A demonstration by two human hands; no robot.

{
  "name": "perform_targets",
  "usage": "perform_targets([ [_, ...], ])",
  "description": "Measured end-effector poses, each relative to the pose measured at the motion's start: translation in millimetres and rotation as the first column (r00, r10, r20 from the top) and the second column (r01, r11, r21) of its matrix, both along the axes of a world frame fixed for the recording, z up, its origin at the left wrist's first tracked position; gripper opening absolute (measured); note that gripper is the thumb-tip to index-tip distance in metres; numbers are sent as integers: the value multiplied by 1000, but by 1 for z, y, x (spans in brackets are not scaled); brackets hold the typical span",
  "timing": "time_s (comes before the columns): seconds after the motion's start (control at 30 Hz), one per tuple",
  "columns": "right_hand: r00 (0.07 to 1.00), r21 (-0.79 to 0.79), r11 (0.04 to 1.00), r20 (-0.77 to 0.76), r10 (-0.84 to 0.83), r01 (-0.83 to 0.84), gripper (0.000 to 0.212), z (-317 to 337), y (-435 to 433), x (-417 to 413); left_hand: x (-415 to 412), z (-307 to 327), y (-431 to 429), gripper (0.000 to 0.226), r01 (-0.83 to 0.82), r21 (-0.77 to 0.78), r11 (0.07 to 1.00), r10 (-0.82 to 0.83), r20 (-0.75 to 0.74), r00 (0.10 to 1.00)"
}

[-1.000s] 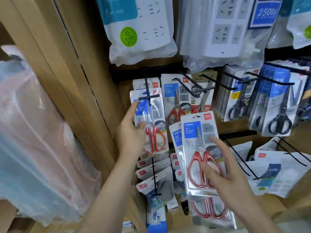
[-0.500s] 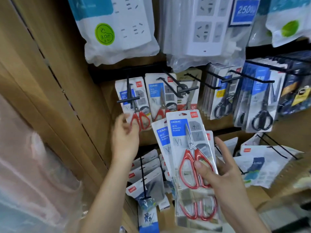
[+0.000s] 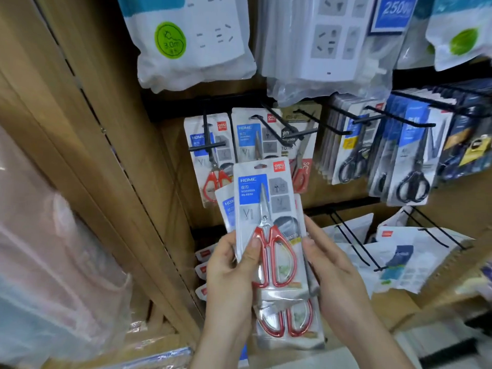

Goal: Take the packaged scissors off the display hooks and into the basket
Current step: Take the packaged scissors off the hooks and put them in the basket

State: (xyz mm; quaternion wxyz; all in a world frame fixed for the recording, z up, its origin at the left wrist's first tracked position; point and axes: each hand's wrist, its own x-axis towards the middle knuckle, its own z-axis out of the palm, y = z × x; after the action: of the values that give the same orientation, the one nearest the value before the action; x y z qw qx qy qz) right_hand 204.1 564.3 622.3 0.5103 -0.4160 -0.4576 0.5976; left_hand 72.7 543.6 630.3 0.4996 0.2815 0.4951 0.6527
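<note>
Both my hands hold a small stack of red-handled scissors packs [image 3: 269,217] in front of the display. My left hand [image 3: 231,272] grips the stack's left edge with the thumb on the front pack. My right hand [image 3: 332,272] holds the right edge. A lower pack [image 3: 290,323] sticks out under the front one. More red-handled scissors packs [image 3: 210,153] hang on black display hooks [image 3: 206,134] behind. No basket is in view.
Black-handled scissors packs [image 3: 410,161] hang on hooks to the right. Bagged power strips [image 3: 191,41] hang above. A wooden panel [image 3: 111,161] runs down the left, with plastic-wrapped goods [image 3: 48,249] beside it. Loose white packages [image 3: 415,257] lie at lower right.
My left hand has left the pack hanging on the left hook and come down to grip the stack held by my right hand. The stack has risen toward the middle.
</note>
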Motion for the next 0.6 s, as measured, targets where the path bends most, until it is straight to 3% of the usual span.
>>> perform_targets([
  [0.17, 998, -47, 997, 8, 54, -54, 28, 2, -4, 5, -5, -2, 2, 27, -24, 0, 1000, 24, 156, 987],
  [0.33, 989, -77, 990, 93, -115, 123, 24, -1, -4, 13, -19, -4, 0, 25, -72, 5, 997, 70, 190, 979],
  [0.43, 963, -94, 960, 79, -258, 265, 20, 0, 1, 27, -30, -10, -5, 26, -145, 25, 989, 143, 94, 985],
  [0.5, 944, -128, 936, 7, -329, 327, 20, 3, 4, 37, -36, -16, -8, 43, -161, 57, 985, 162, -5, 987],
  [0.57, 941, -166, 934, -70, -331, 317, 19, 4, 4, 42, -36, -22, -11, 56, -127, 62, 990, 133, -102, 986],
  [0.6, 945, -162, 940, -85, -315, 299, 20, 4, 5, 41, -34, -24, -12, 52, -89, 51, 995, 95, -129, 987],
])
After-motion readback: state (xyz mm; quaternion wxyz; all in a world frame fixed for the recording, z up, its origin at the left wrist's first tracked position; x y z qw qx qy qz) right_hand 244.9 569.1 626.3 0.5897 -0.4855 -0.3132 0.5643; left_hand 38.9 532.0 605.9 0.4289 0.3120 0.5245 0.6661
